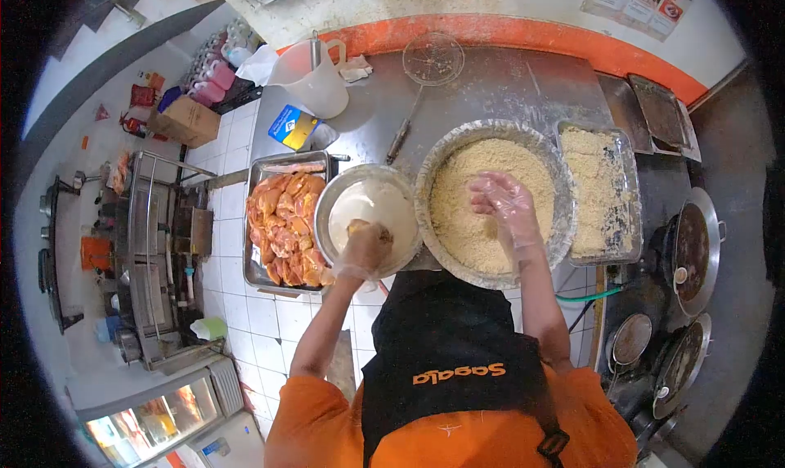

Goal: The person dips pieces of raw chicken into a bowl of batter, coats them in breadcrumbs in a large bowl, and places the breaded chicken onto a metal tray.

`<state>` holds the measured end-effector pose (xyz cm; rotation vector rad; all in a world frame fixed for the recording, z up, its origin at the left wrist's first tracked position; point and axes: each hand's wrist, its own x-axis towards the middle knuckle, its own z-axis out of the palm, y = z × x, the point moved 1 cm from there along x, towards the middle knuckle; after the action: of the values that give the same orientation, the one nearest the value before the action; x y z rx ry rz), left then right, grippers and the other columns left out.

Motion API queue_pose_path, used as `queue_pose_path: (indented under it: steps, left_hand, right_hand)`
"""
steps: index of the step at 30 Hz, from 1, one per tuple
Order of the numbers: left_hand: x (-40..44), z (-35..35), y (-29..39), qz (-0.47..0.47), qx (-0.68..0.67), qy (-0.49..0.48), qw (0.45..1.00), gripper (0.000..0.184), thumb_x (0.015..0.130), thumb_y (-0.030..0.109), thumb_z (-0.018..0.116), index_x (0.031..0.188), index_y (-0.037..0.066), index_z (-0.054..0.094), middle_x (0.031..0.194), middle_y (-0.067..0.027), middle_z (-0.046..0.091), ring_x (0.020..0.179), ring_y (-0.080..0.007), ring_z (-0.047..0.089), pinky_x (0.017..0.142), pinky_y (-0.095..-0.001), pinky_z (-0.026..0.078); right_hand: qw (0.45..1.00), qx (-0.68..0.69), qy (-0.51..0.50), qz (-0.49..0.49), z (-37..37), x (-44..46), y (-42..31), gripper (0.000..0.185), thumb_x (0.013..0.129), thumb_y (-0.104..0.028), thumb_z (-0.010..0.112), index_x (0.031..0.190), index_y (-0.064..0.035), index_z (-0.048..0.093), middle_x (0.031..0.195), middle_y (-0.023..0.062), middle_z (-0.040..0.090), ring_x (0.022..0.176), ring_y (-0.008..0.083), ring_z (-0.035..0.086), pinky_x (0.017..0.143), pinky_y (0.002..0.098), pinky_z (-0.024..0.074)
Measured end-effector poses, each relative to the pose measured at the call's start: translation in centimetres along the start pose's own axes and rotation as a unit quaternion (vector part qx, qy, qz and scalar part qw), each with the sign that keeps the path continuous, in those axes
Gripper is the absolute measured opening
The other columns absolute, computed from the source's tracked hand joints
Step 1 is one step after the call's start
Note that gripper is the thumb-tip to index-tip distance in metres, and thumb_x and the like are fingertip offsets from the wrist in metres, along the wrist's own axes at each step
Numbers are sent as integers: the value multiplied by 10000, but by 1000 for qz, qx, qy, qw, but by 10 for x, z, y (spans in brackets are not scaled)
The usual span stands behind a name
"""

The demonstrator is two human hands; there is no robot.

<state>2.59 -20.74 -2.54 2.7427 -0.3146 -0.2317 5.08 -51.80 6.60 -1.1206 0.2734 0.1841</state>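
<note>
Partway, I judge: crumbed pieces (590,173) at three o'clock, bare meat (286,216) at nine; right fingers (485,191) loose, left fingers (373,240) unclear.

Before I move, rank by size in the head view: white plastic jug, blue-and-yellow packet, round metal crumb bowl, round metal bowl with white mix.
Largest first:
Crumb bowl
White-mix bowl
White jug
Packet

Behind the big basin (491,129) I see open desk (531,83) to reach across; leftward the long strainer (398,141) lies in the way, and the crumb tray (634,206) crowds the right.
</note>
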Motion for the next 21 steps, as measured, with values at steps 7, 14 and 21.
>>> queue_pose_path:
  steps: [7, 14, 21]
  left_hand:
    - [-16, -116, -5, -134, -206, 67, 967, 266, 854, 250, 782, 1014, 43, 738, 895, -182, 746, 816, -314, 730, 764, -408, 572]
    - [1, -34, -72, -80, 5, 118, 990, 220, 853, 245, 720, 923, 37, 724, 831, -214, 710, 831, -401, 711, 728, -470, 555]
    - [-1, -117, -8, -173, -276, 64, 943, 299, 813, 205, 825, 934, -38, 700, 782, -94, 729, 725, -128, 692, 649, -305, 551]
  right_hand:
    - [992, -111, 34, -58, -39, 13, -5, 372, 952, -121, 696, 1281, 30, 611, 1132, 161, 697, 894, 191, 699, 785, 311, 593]
    - [698, -704, -47, -124, 16, 26, -1, 756, 902, -200, 714, 1558, -109, 349, 1535, 229, 437, 1396, 364, 452, 1124, 498, 454]
    - [569, -793, -129, -175, -21, 48, 48, 765, 905, -204, 654, 1586, -130, 311, 1543, 261, 415, 1426, 361, 436, 1138, 457, 446]
